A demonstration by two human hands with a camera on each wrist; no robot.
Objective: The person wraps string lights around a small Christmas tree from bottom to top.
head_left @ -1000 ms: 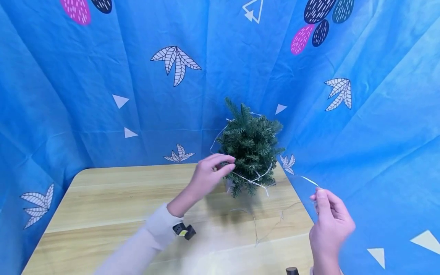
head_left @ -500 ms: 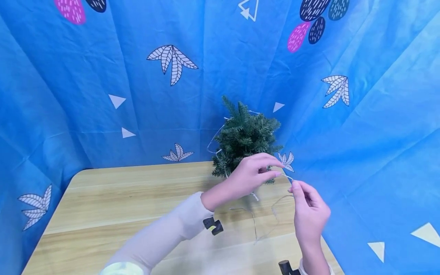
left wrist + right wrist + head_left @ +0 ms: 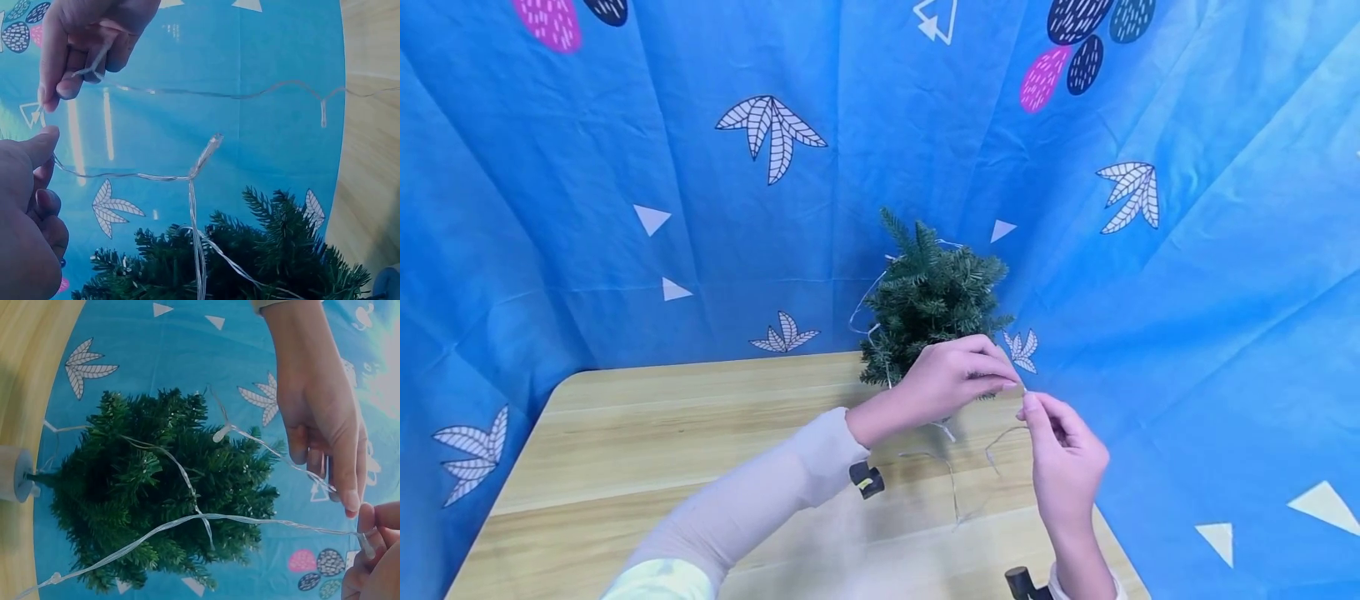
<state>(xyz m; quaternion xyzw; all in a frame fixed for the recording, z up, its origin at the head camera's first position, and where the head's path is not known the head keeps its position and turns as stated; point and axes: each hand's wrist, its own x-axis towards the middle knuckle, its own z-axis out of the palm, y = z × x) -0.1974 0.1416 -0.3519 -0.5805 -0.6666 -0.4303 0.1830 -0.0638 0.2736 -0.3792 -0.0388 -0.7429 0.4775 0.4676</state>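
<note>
Silvery string lights [image 3: 201, 516], strung between left hand [image 3: 942, 377] and right hand [image 3: 1067, 462].
Pinched by both, fingers curled, nearly meeting, just in front of small tree [image 3: 936, 292]; also looped around its branches.

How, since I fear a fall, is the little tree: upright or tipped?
Upright: the right wrist view shows the tree, its base toward the table, foliage rising away.

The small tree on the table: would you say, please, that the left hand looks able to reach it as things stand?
Probably yes: the left hand appears near the small tree and only the light string shows between them, though its grip is occupied pinching that string.
</note>
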